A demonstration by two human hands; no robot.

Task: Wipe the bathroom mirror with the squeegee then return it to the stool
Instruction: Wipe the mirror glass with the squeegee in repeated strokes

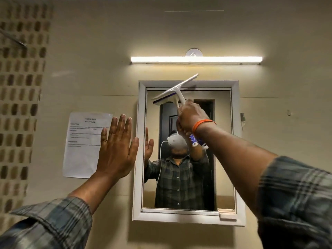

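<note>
Right hand [190, 115] fisted around squeegee [175, 90] handle, blade tilted at mirror [222, 141] top edge, contact unclear. Left hand [116, 150] spread flat by frame. Wiping looks barely started; stool return pending.

There is only 1 view, from the camera on my head, and it looks forward and slightly up at the wall rather than down. The white-framed mirror [188, 215] sits near, a bit right of centre, with the tube light [196, 59] above it. My 2 arms reach in from the bottom corners. The wide lens bends the tiled strip [19, 105] at the left edge. In the glass the camera appears on my reflected head.
</note>
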